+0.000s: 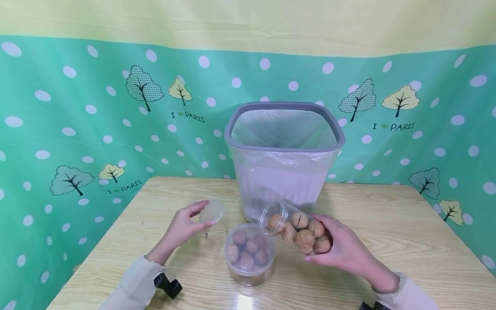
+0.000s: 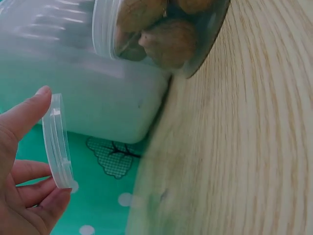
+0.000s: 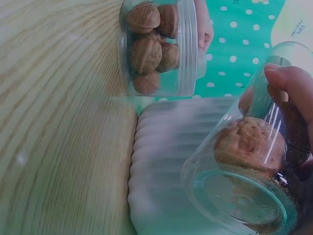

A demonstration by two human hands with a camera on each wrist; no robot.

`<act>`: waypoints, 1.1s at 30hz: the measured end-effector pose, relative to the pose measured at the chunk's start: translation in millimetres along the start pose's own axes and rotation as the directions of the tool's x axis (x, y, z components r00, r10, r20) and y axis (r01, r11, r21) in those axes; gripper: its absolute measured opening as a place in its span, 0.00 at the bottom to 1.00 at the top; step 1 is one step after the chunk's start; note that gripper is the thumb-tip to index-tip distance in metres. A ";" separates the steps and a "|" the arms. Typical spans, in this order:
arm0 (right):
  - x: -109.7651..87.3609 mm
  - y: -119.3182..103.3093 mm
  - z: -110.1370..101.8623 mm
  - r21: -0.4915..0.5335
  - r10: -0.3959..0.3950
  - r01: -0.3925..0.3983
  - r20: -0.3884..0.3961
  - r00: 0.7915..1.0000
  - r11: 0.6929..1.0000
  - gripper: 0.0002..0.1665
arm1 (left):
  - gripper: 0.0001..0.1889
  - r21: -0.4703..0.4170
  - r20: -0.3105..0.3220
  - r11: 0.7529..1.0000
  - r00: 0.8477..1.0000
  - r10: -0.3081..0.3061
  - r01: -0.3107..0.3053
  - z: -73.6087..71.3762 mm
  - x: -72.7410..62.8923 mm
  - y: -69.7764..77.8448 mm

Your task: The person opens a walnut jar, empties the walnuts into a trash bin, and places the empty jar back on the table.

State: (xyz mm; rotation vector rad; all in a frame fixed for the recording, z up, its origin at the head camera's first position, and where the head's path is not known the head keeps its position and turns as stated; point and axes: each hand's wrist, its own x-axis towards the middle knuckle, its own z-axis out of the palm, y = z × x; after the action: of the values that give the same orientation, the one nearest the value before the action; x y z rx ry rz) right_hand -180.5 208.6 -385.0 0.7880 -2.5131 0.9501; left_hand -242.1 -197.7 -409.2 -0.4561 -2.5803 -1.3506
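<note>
My left hand (image 1: 185, 224) pinches a small translucent round lid (image 1: 213, 212) by its edge, thumb on one side and fingertips on the other, above the table. With my right hand (image 1: 345, 246) I grip a tall clear jar (image 1: 276, 208) around its base end. It lies tilted, its uncovered mouth toward the left, with several walnuts (image 3: 249, 147) inside. A wider clear container (image 1: 249, 277) of walnuts stands upright on the table between my hands, its frosted lid on top. The tilted jar's mouth overlaps that container's right edge in the head view.
A tall bin (image 1: 283, 176) with a grey rim and a plastic liner stands behind the jars. The wood-grain table (image 1: 387, 224) meets a green dotted cloth (image 1: 193, 142) hung at the back and sides.
</note>
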 end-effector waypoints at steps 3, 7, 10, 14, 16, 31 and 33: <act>-1.0 0.8 -0.8 -0.014 -0.004 0.004 -0.007 1.000 1.000 0.45 | 0.32 -0.024 0.022 0.997 0.997 -0.075 0.076 -0.6 1.1 -6.2; -2.1 1.6 -2.3 -0.003 -0.004 0.004 0.003 1.000 1.000 0.43 | 0.35 -0.033 0.055 0.979 0.979 -0.197 0.199 -1.4 2.6 -16.0; -2.7 1.8 -3.8 -0.001 -0.006 0.006 -0.003 1.000 1.000 0.43 | 0.37 -0.008 0.057 0.962 0.960 -0.274 0.275 -2.6 3.2 -22.9; -2.6 1.5 -6.1 -0.008 -0.005 0.005 -0.019 1.000 1.000 0.44 | 0.40 0.029 0.053 0.941 0.939 -0.339 0.338 -4.4 3.3 -29.5; -2.1 1.2 -7.4 0.012 0.003 -0.003 -0.017 1.000 1.000 0.43 | 0.40 0.032 0.057 0.936 0.935 -0.351 0.349 -5.1 3.8 -31.9; 0.7 4.0 -17.2 -0.066 -0.027 0.020 -0.109 0.994 0.998 0.48 | 0.40 0.071 0.079 0.921 0.918 -0.389 0.384 -3.9 2.6 -44.6; 0.9 3.3 -18.1 -0.065 -0.031 0.024 -0.114 0.993 0.998 0.48 | 0.41 0.079 0.080 0.921 0.918 -0.388 0.382 -4.0 1.9 -44.5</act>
State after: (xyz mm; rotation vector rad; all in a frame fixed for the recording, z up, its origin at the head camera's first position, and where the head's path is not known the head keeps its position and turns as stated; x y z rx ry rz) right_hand -181.1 222.8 -373.2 0.7252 -2.4147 0.8760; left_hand -259.6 -224.5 -440.4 0.0063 -2.8902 -1.3824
